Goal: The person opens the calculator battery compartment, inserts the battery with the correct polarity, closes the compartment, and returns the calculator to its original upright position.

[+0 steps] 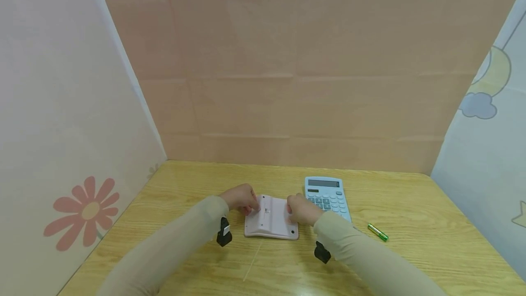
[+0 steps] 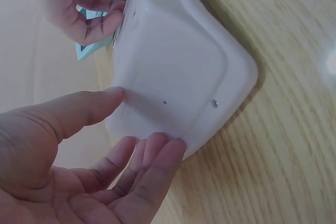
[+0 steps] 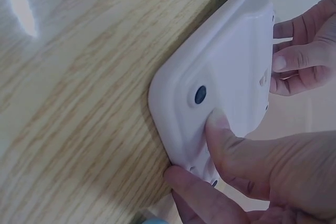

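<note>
A pale pink calculator [image 1: 278, 220] lies face down on the wooden table, its back with a raised ridge turned up. My left hand [image 1: 243, 198] holds its left side; in the left wrist view the thumb and fingertips touch the calculator's edges [image 2: 173, 66] near one end. At the opposite side, my right hand [image 1: 305, 210] grips the calculator. The right wrist view shows that thumb [image 3: 218, 121] on the back near a dark round foot [image 3: 200, 94], with the index finger at the edge below.
Just right of the pink calculator, a light blue calculator [image 1: 324, 191] lies face up, partly behind my right hand and sleeve. Further right is a green battery [image 1: 378, 232]. A beige wall covering [image 1: 287, 104] stands behind the table [image 1: 197, 264], with patterned white sheets at both sides.
</note>
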